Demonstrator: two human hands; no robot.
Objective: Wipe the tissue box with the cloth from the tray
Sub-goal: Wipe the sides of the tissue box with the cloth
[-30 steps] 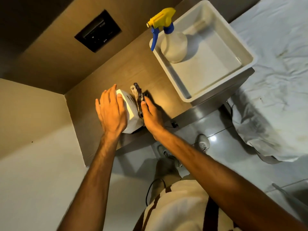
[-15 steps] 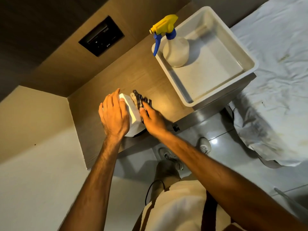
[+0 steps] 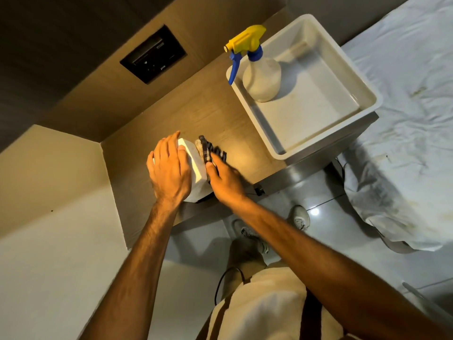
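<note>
A white tissue box [image 3: 196, 165] stands on the wooden shelf [image 3: 171, 119], near its front edge. My left hand [image 3: 169, 170] lies flat over the box's top and left side, gripping it. My right hand [image 3: 224, 179] presses a dark checked cloth [image 3: 210, 149] against the box's right face. The cloth bunches up above my fingers and partly rests on the shelf. A large white tray [image 3: 362, 89] stands at the right end of the shelf, overhanging its edge.
A spray bottle [image 3: 259, 77] with a yellow and blue trigger stands in the tray's far left corner. A dark switch panel [image 3: 153, 55] is set in the wall behind. A bed with a crumpled white sheet [image 3: 404, 133] lies to the right. Grey tiled floor and my shoes are below.
My right hand has slid the cloth along the box's right face, toward me and slightly lower. My left hand stays on the box. The camera has tilted a little.
</note>
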